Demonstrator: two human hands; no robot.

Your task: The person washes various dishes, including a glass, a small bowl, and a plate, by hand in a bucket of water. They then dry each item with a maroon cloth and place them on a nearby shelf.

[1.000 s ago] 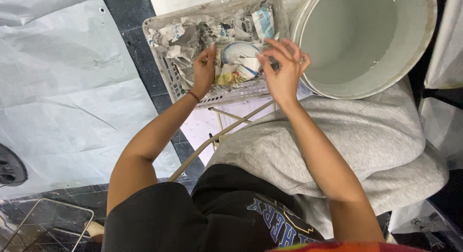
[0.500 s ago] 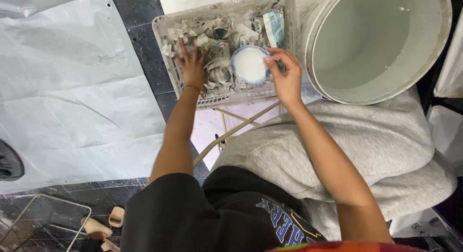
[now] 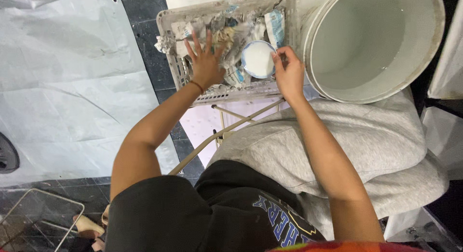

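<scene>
A grey plastic crate (image 3: pixel 170 21) lined with crumpled newspaper (image 3: pixel 235 31) stands in front of me. My left hand (image 3: pixel 206 62) lies flat on the newspaper with its fingers spread. My right hand (image 3: pixel 288 73) pinches the right rim of a small white bowl with a blue edge (image 3: pixel 257 59), which sits in the crate among the paper.
A large white bucket (image 3: pixel 371 39) stands right of the crate. A grey cloth (image 3: pixel 347 150) covers my lap. White sheeting (image 3: pixel 62 73) lies on the dark tiled floor at left. A wire basket (image 3: pixel 34 220) is at the bottom left.
My left hand has moved left and spread flat on the newspaper. The bowl, earlier tilted between both hands, now rests open side up in the crate with only my right hand on it.
</scene>
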